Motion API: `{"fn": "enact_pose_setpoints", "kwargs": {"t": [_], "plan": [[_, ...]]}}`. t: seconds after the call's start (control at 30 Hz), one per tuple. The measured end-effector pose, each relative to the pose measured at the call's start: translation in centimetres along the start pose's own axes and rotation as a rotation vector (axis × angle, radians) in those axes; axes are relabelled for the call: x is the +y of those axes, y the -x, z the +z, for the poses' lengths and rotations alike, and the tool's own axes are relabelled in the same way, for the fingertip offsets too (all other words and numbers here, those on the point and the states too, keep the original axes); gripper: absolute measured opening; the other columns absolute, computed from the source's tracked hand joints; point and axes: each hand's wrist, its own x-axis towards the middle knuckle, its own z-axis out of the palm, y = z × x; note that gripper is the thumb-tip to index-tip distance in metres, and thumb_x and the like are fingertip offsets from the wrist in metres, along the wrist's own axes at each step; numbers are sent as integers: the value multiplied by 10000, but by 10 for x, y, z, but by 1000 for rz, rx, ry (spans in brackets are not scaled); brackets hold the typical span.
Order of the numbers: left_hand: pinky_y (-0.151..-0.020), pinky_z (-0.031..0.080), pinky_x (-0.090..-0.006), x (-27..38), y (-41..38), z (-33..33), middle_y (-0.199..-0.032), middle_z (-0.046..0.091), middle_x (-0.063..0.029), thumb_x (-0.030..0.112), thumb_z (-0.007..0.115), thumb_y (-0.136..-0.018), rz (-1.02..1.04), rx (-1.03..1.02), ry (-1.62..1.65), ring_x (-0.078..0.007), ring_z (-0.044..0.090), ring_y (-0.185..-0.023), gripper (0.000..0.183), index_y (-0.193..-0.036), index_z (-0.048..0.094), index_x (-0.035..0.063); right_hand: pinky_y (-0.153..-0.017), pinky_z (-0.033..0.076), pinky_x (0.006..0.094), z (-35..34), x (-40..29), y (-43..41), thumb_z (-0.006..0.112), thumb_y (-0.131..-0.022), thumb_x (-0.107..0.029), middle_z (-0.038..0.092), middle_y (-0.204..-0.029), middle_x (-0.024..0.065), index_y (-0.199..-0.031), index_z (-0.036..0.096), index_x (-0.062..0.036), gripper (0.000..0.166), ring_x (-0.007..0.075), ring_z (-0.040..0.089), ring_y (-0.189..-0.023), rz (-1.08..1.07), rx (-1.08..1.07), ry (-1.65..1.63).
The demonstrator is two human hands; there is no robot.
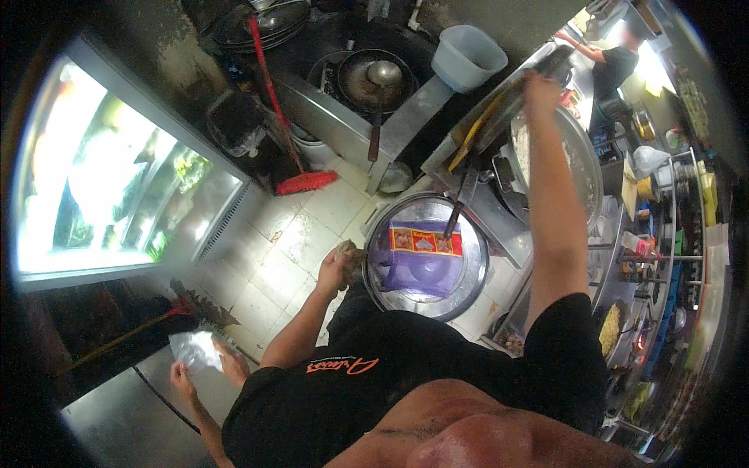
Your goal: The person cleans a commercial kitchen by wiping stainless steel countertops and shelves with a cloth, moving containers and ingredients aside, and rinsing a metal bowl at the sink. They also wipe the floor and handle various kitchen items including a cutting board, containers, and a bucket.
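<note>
My left hand (335, 270) is closed around a crumpled brownish cloth (350, 253), beside the left rim of a large round metal pot (480, 275). A clear lid or cover seems to top the pot, and a purple printed plastic bag (427, 272) lies on it. A dark-handled utensil (458, 213) juts over the bag's upper right part. My right arm reaches far up over a wide metal pan (585, 169) holding pale food. My right hand (541, 92) is blurred, next to a dark object (555, 61); whether it grips it is unclear.
A wok (357, 88) with a ladle (384, 73) sits on the stove, near a pale plastic tub (471, 55). A red broom (304, 182) stands on the tiled floor by a lit glass-door fridge (129, 169). Another person's hands (231, 360) hold clear plastic; a co-worker (617, 61) stands at upper right.
</note>
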Motion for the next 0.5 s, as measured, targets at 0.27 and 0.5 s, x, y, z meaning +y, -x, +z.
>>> {"fn": "enact_pose_setpoints", "kwargs": {"t": [0.27,0.5], "plan": [[-438,458,-310,-34,-38,-51,-732,586,-36,353,588,-947,-143,56,-67,-146,541,-532,299,-1113,619,106,-802,570,468,-198,13,41,670,-854,-47,697,-1037,148,-1114,629,15,270,311,690,-904,117,186,-966],[-430,450,-308,-106,-59,-60,-695,594,-37,442,561,-957,-136,50,21,-156,543,-518,317,-945,632,133,-1104,401,592,-292,128,112,519,-899,-148,572,-1356,202,-1336,518,37,475,373,535,-1280,338,407,-1314]]}}
